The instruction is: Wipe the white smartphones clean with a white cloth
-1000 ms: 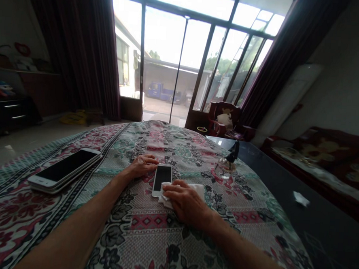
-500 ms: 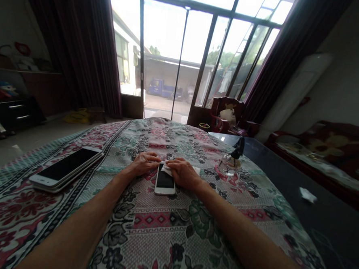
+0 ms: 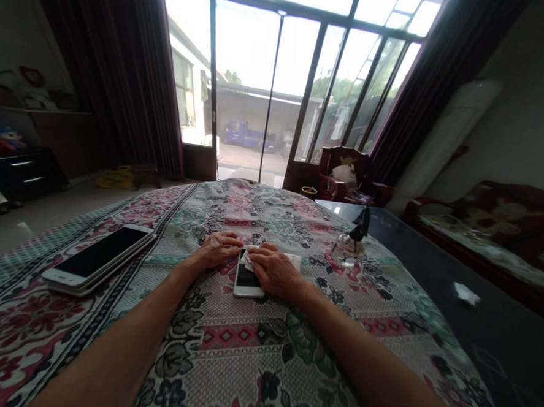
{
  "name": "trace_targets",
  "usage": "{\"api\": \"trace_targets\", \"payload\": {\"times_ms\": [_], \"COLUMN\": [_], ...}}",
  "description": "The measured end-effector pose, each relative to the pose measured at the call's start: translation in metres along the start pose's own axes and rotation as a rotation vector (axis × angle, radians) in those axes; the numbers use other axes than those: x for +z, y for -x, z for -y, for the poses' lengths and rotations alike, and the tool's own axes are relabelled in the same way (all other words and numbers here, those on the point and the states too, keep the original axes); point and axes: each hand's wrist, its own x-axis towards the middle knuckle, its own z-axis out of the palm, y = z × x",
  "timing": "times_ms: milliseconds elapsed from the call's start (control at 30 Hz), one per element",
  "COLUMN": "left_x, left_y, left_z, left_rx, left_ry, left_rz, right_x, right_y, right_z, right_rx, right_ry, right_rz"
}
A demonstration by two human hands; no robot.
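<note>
A white smartphone [image 3: 245, 278] lies face up on the floral bedspread [image 3: 244, 355], its dark screen partly covered. My right hand [image 3: 273, 271] rests on the phone's upper right part, pressing a white tissue [image 3: 293, 262] against the screen. My left hand [image 3: 218, 250] lies flat beside the phone's top left corner, fingertips touching that corner and holding nothing else. Further left on the bedspread sits a stack of white smartphones [image 3: 97, 257], out of reach of either hand.
A dark glass table [image 3: 433, 281] borders the bed on the right, with a glass ornament [image 3: 348, 250] near its edge and a scrap of white paper [image 3: 466, 294] on it. Beyond stand a red chair [image 3: 343, 171] and a glass door [image 3: 261, 86].
My right hand has moved from the phone's lower end up onto its upper part, carrying the tissue across the screen. My left hand has shifted slightly to touch the phone's corner.
</note>
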Motion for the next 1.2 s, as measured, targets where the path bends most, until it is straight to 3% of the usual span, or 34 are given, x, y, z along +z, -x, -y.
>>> {"api": "trace_targets", "payload": {"times_ms": [200, 333, 667, 867, 1200], "left_x": [-0.005, -0.003, -0.005, -0.006, -0.002], "left_y": [-0.001, -0.001, 0.001, 0.002, 0.001], "left_z": [-0.004, 0.0, -0.008, -0.011, -0.001], "left_rx": [0.002, -0.051, -0.1, -0.109, -0.115], "left_ry": [0.052, 0.07, 0.067, 0.04, 0.064], "left_rz": [0.073, 0.04, -0.026, -0.046, -0.053], "right_x": [-0.008, -0.007, 0.008, 0.012, -0.004], "right_y": [0.001, 0.002, -0.013, -0.008, 0.004], "right_z": [0.026, 0.033, 0.0, -0.016, 0.034], "right_rx": [-0.112, -0.125, 0.029, 0.122, -0.059], "right_ry": [-0.04, -0.037, 0.026, 0.064, 0.056], "right_rz": [0.117, 0.135, 0.072, 0.016, 0.111]}}
